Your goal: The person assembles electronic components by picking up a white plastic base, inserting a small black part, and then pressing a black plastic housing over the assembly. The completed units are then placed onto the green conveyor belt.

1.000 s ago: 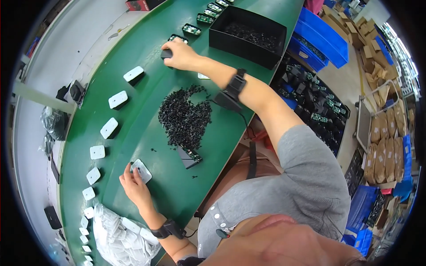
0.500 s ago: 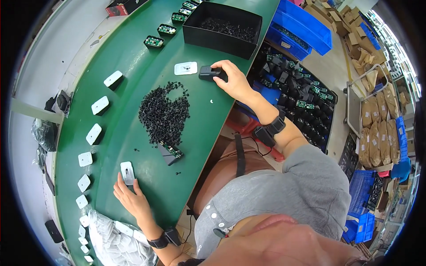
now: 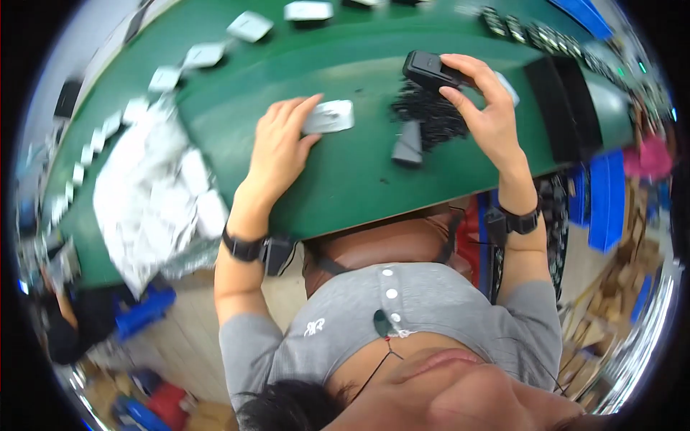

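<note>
While the left hand (image 3: 279,147) holds a cover (image 3: 336,116), the right (image 3: 492,118) grips a case (image 3: 424,69) overlapping parts (image 3: 440,121).

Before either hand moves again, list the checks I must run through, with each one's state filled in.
1. Case held in the right hand: ok, pinched at its right end.
2. Left hand at the cover: ok, it is at the cover's left end.
3. Cover firmly gripped: cannot tell, the picture is blurred there.
4. Case and cover apart: ok, there is a clear gap between them.
5. Case clear of the black pile: cannot tell, it overlaps the pile in this view.
6. Pile contained: not ok, it lies loose on the table.
</note>
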A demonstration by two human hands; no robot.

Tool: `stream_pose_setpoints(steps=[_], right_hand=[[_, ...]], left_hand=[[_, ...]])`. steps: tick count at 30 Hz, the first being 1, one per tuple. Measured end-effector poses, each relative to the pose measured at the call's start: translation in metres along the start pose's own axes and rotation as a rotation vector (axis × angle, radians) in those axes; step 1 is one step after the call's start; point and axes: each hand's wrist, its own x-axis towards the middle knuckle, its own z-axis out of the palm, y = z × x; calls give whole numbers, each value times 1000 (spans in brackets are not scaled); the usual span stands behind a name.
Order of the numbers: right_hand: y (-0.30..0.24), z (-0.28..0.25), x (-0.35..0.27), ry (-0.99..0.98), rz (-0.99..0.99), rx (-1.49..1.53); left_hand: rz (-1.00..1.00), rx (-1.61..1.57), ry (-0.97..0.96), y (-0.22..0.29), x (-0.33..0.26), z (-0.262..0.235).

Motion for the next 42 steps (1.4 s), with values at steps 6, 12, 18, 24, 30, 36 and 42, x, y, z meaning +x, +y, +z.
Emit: stream_pose_setpoints(steps=[6,12,18,24,30,36,42], right_hand=[[-34,76,28,-331,-235,22],[-36,106,23,-476,-232,18],[-29,110,24,-489,-205,16],[-27,113,16,-460,-284,-91],[-21,115,30,-550,-282,-14],[-27,108,43,-666,-93,72],[-13,108,69,-722,352,368]], left_hand=[[-83,-218,72,-13,-15,-9],[-54,-213,65,-16,-21,-12],[-34,-141,32,-20,-24,-9],[-26,-72,21,-16,-25,-6],[54,293,111,-1,-30,13],[119,450,213,-4,-22,23],[39,227,203,-25,0,22]])
